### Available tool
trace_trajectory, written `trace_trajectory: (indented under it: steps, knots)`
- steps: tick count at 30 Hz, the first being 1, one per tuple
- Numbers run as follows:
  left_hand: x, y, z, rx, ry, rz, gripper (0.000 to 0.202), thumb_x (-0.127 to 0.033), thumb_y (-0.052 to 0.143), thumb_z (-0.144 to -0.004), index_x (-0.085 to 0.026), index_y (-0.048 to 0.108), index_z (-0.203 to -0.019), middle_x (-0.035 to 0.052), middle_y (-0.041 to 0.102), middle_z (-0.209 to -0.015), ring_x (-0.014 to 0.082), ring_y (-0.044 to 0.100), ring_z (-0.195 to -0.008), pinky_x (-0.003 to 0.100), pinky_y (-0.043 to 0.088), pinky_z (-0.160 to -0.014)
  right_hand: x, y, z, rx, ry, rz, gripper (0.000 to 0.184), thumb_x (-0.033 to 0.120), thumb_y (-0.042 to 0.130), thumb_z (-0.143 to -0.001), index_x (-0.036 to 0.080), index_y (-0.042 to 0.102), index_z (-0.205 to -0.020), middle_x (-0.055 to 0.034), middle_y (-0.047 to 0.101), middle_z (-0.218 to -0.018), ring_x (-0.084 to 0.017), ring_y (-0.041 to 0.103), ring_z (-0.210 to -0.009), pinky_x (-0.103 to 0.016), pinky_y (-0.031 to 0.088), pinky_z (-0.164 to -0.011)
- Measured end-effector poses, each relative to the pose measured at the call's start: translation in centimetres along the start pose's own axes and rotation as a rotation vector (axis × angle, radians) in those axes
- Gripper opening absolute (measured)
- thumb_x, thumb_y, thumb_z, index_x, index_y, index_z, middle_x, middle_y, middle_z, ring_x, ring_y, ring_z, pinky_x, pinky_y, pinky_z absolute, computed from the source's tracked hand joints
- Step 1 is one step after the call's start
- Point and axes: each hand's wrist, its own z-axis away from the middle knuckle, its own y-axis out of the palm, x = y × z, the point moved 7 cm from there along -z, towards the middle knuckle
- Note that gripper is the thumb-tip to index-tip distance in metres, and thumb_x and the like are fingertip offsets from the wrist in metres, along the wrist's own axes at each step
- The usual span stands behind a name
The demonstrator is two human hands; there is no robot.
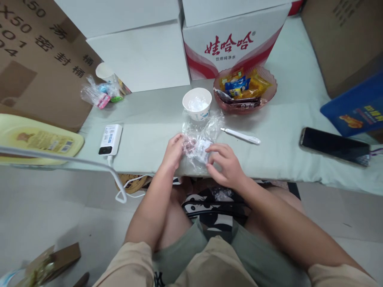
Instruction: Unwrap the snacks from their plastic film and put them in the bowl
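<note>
A crinkled clear plastic packet (pixel 197 148) with a white printed label and something reddish inside lies at the front of the green-covered surface. On its left end, my left hand (pixel 173 152) pinches the plastic, thumb and fingers closed. From the other side my right hand (pixel 224 164) grips the label edge with bent fingers. Loose clear film (pixel 213 124) spreads behind the packet. Just beyond stands a white paper cup (pixel 197 104) with crumpled clear plastic in it. A white utility knife (pixel 241 136) rests to the right, its tip pointing left.
A pink bowl (pixel 271 93) of wrapped snacks stands behind the knife. Far right lies a black phone (pixel 335 146); to the left, a white power bank (pixel 110 139) with a cable and a yellow bottle (pixel 42 139). Cartons (pixel 233 48) line the back.
</note>
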Motion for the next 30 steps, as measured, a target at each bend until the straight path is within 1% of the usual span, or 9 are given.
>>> trace_trajectory:
  steps: [3,7,10,14,18,21,23,26,30]
  knots:
    - [-0.2,-1.3,-0.7,-0.116,0.001,0.069,0.036,-0.053,0.070,-0.074,-0.020,0.057,-0.080,0.0013,0.064,-0.082,0.0135,0.064,-0.069,0.023,0.049,-0.060,-1.1,-0.4,-0.4,0.005,0.075,-0.075,0.015,0.026,0.051,-0.088,0.025,0.062,-0.078,-0.0063,0.076,-0.102,-0.025,0.066,-0.105,-0.043,0.046,-0.095]
    - [-0.4,-2.2,-1.0,-0.064,-0.037,-0.036,0.052,-0.071,0.065,-0.071,-0.019,0.060,-0.075,0.0048,0.065,-0.082,0.0172,0.064,-0.073,0.027,0.050,-0.062,0.8,1.6,0.2,0.269,-0.180,-0.070,0.016,0.025,0.056,-0.084,0.025,0.065,-0.071,-0.0023,0.078,-0.110,-0.025,0.063,-0.120,-0.043,0.039,-0.103]
    - [-0.7,-2.1,-0.6,0.017,0.039,-0.335,0.037,-0.050,0.080,-0.062,-0.017,0.065,-0.072,0.0022,0.065,-0.073,0.0146,0.059,-0.067,0.025,0.044,-0.061,1.2,2.9,1.1,0.425,-0.208,-0.021,0.022,0.028,0.058,-0.088,0.024,0.069,-0.070,-0.0021,0.080,-0.094,-0.025,0.066,-0.114,-0.044,0.035,-0.103]
    - [-0.4,-1.9,0.0,0.049,0.112,-0.572,0.021,-0.028,0.071,-0.067,-0.018,0.056,-0.057,-0.0036,0.051,-0.053,0.0100,0.045,-0.053,0.023,0.031,-0.053,-0.6,1.7,0.4,0.316,0.022,0.076,0.036,0.031,0.048,-0.096,0.022,0.066,-0.066,-0.0035,0.078,-0.080,-0.024,0.070,-0.103,-0.042,0.036,-0.093]
    - [-0.1,-2.3,-0.2,-0.048,0.088,-0.381,0.025,-0.034,0.070,-0.073,-0.021,0.049,-0.072,-0.0040,0.053,-0.062,0.0114,0.053,-0.056,0.023,0.038,-0.054,-2.9,0.3,0.2,0.212,0.262,0.293,0.035,0.040,0.043,-0.097,0.021,0.063,-0.076,-0.0041,0.071,-0.065,-0.023,0.068,-0.072,-0.039,0.038,-0.080]
    - [0.1,-2.3,-0.2,-0.132,0.078,-0.368,0.043,-0.031,0.080,-0.065,-0.023,0.047,-0.091,-0.0071,0.053,-0.065,0.0105,0.052,-0.055,0.022,0.038,-0.053,-3.7,0.1,0.3,0.161,0.365,0.458,0.032,0.048,0.044,-0.095,0.022,0.063,-0.094,-0.0001,0.062,-0.051,-0.021,0.059,-0.053,-0.039,0.039,-0.075]
    - [0.1,-1.4,-0.1,-0.071,0.084,-0.351,0.049,-0.023,0.080,-0.063,-0.023,0.047,-0.099,-0.0080,0.055,-0.067,0.0098,0.052,-0.055,0.022,0.038,-0.055,-3.9,-0.1,0.3,0.122,0.408,0.525,0.037,0.052,0.045,-0.094,0.021,0.063,-0.101,-0.0005,0.059,-0.048,-0.023,0.058,-0.051,-0.038,0.039,-0.072]
    - [-0.1,0.5,0.6,0.080,0.079,-0.126,0.044,-0.021,0.074,-0.066,-0.025,0.046,-0.100,-0.0087,0.054,-0.068,0.0104,0.057,-0.061,0.023,0.046,-0.062,-3.7,-0.2,0.3,0.094,0.432,0.544,0.048,0.058,0.050,-0.090,0.019,0.061,-0.114,-0.0026,0.062,-0.051,-0.025,0.061,-0.054,-0.039,0.042,-0.070]
    - [-0.8,2.8,1.8,0.258,-0.003,0.219,0.046,-0.022,0.075,-0.063,-0.027,0.042,-0.094,-0.0071,0.055,-0.074,0.0182,0.070,-0.083,0.035,0.057,-0.080,-3.7,-0.2,0.3,0.113,0.447,0.343,0.056,0.060,0.061,-0.082,0.022,0.057,-0.123,-0.0097,0.076,-0.084,-0.030,0.069,-0.074,-0.044,0.047,-0.075]
